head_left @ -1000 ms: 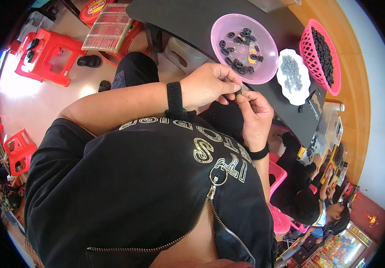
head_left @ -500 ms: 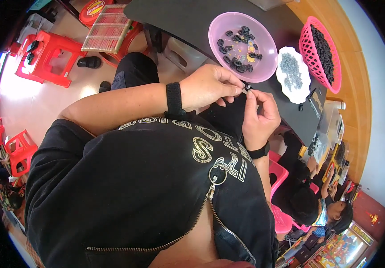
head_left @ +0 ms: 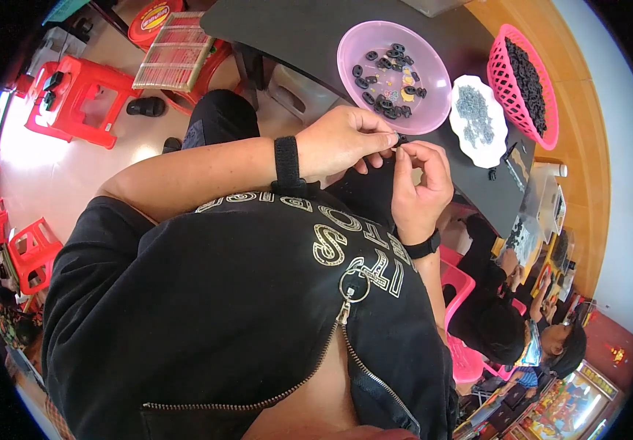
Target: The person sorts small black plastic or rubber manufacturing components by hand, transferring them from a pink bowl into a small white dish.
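My left hand (head_left: 342, 144) and my right hand (head_left: 422, 189) meet fingertip to fingertip just off the table edge, each pinching closed. Between them is a small black plastic piece (head_left: 402, 138), mostly covered by the fingers; its exact kind is not visible. Right beyond the hands stands a pink translucent bowl (head_left: 351, 55) holding several small black oval plastic pieces (head_left: 392, 110) with holes. A white scalloped dish (head_left: 499, 139) with a heap of tiny grey metal-looking parts (head_left: 474, 110) sits to its right.
A pink lattice basket (head_left: 503, 77) full of black pieces stands at the far right of the dark table (head_left: 287, 29). Clear plastic boxes (head_left: 544, 198) lie nearer on the right, with other people (head_left: 503, 323) seated beyond. Red stools (head_left: 85, 99) stand on the floor at left.
The hands stay joined at the same spot, with the right one shifted slightly left and up. Less of the black piece shows between the fingertips now.
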A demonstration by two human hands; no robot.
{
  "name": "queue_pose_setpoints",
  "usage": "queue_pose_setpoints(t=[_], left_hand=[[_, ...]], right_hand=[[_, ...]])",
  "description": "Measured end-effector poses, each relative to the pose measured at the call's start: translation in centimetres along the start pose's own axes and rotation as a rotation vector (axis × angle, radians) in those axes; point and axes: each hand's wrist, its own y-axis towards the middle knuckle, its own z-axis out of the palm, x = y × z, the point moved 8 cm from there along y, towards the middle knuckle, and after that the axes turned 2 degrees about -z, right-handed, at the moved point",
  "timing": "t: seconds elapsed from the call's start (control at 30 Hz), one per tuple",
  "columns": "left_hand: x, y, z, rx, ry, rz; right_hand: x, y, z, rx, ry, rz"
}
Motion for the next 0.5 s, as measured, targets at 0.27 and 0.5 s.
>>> queue_pose_setpoints(t=[0.27, 0.5], left_hand=[[0.2, -0.2, 0.3, 0.048, 0.069, -0.026], [0.8, -0.3, 0.5, 0.090, -0.028, -0.101]], right_hand=[[-3.9, -1.5, 1.2, 0.026, 0.590, 0.518], [-5.0, -2.3, 2.2, 0.061, 0.763, 0.625]])
